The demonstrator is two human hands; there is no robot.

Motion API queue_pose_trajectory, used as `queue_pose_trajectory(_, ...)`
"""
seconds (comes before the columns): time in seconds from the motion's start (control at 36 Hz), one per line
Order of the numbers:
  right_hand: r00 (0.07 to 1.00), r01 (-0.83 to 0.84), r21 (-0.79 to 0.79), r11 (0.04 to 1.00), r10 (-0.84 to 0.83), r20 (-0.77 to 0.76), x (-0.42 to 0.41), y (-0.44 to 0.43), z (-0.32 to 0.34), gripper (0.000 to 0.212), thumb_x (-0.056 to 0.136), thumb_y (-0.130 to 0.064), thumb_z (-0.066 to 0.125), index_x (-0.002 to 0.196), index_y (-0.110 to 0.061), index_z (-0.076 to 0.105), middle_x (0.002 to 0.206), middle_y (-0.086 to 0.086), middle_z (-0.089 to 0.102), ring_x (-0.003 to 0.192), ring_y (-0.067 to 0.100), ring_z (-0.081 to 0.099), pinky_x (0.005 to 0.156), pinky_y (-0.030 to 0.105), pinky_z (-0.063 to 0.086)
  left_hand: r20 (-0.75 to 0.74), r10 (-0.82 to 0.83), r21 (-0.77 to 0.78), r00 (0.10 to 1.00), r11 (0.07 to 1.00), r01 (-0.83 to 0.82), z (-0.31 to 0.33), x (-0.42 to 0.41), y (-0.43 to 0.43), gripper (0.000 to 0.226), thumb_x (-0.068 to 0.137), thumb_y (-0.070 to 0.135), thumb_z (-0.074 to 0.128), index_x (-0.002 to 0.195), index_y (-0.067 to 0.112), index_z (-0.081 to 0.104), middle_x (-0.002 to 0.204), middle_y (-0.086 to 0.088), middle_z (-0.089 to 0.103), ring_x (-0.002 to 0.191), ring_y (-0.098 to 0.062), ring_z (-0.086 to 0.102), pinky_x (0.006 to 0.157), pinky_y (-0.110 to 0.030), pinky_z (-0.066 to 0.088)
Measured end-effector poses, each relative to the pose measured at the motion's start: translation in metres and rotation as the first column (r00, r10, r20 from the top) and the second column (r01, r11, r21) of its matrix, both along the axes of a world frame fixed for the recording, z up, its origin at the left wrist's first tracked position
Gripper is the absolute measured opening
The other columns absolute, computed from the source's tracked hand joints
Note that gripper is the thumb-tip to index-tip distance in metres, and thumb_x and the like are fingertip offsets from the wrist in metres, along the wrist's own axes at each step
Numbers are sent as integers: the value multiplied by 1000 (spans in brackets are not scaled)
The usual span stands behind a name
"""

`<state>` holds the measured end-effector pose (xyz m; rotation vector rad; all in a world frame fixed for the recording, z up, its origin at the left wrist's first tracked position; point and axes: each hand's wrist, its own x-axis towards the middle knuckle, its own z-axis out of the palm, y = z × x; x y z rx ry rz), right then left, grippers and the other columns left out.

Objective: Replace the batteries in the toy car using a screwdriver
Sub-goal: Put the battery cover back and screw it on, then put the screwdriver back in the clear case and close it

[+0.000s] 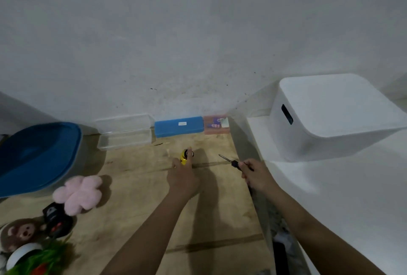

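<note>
A small yellow toy car (184,156) with a black wheel is held above the wooden table (136,186) near its far middle. My left hand (182,177) grips the car from below, fingers curled round it. To the right, my right hand (253,174) holds a screwdriver (230,161) by its dark handle. The metal shaft points up and left toward the car, with a gap between its tip and the car. No batteries can be made out.
Two clear plastic boxes (124,133), a blue box (178,126) and a pink box (215,124) line the wall. A blue-lidded bin (37,155) stands left. A pink plush (77,193), black gadget (56,219) and toys lie front left. A white container (334,118) sits on the white surface right.
</note>
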<state>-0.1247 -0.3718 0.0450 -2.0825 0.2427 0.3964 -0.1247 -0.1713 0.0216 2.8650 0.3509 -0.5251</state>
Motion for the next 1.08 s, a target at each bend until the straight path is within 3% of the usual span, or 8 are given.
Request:
queue_pose_trajectory(0.08,1000,-28,-15,999,28,-13,-1,-7,-3,22,96,-28,45,87,-10,54,66,1,56,55,14,49,52,22,37,-20,-21,66,1000,998,22,-8,2,-13,78,91,30,41,147,29,-13,141,-18,27,120,-31,45,87,-35,45)
queue_pose_trajectory(0.19,999,-29,-22,999,29,-18,1,-17,-3,22,97,-27,45,90,-9,55,69,2,57,60,17,52,57,23,40,2,-106,133,994,986,105,-8,3,-22,61,96,41,25,149,34,-4,140,-15,33,116,-36,46,90,-42,39)
queue_pose_trajectory(0.31,999,-15,16,1000,15,-28,2,-24,-2,21,97,-26,44,86,-10,54,67,2,55,57,15,49,53,21,39,43,-129,-9,991,992,130,-17,0,-25,56,97,40,24,148,38,1,152,-9,19,121,-47,41,99,-58,35)
queue_pose_trajectory(0.42,999,-15,16,1000,15,-28,1,-31,-5,22,96,-26,45,80,-14,53,66,2,57,56,15,50,54,22,40,80,-132,-115,988,983,141,-26,-2,-29,54,99,33,27,149,34,6,156,-11,4,116,-41,46,89,-47,47)
queue_pose_trajectory(0.78,999,1,46,999,1,-38,9,-25,-10,24,97,-26,45,81,-10,54,66,3,56,56,16,49,51,22,39,133,-69,-242,989,965,100,-34,-3,-22,50,100,40,26,148,30,15,156,-5,7,127,-38,39,96,-47,45)
queue_pose_trajectory(0.89,1000,3,30,1000,-3,-2,20,-9,-9,25,96,-30,44,77,-18,54,68,1,58,60,16,52,55,27,41,134,-119,-345,984,925,159,-33,-3,-9,52,100,40,30,149,28,16,156,-3,5,131,-35,35,105,-44,39)
queue_pose_trajectory(1.0,999,-11,66,998,8,45,34,22,3,21,97,-27,43,89,-15,57,72,1,56,63,13,50,54,22,39,114,-180,-462,977,861,213,-30,-4,11,56,100,31,38,150,24,15,156,1,0,137,-28,30,112,-40,32)
queue_pose_trajectory(1.08,996,-44,76,996,38,78,48,54,13,22,97,-25,42,90,-11,57,72,2,56,64,13,50,55,23,38,124,-221,-529,967,810,253,-24,-5,35,63,95,17,46,149,28,15,156,3,0,135,-25,33,107,-37,38)
